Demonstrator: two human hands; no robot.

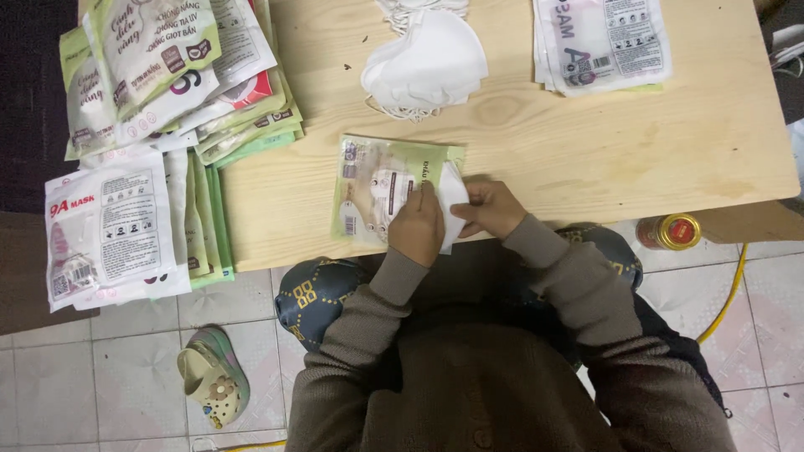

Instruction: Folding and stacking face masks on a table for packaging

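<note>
My left hand (416,224) presses flat on the green-and-clear mask pouch (381,188) at centre frame, near the bench's lower edge; fingers closed down on it, pinning it. My right hand (492,208) pinches the white face mask (452,194) that sticks partway out of the pouch's right end, grip closed on its edge. I judge this mask about half in, so this pouch is not finished and not sealed. Loose white masks (427,59) piled at upper centre look unpacked, so plenty left. Stacks of printed pouches (159,75) at upper left and more (109,226) at left edge; can't tell which are filled. Another pouch stack (599,38) upper right. Bench (628,142) is pale bare wood, low. Floor is white tile; a sandal (215,374) lower left, a red-and-gold can (670,232) right, a yellow cable (727,297) beside it
</note>
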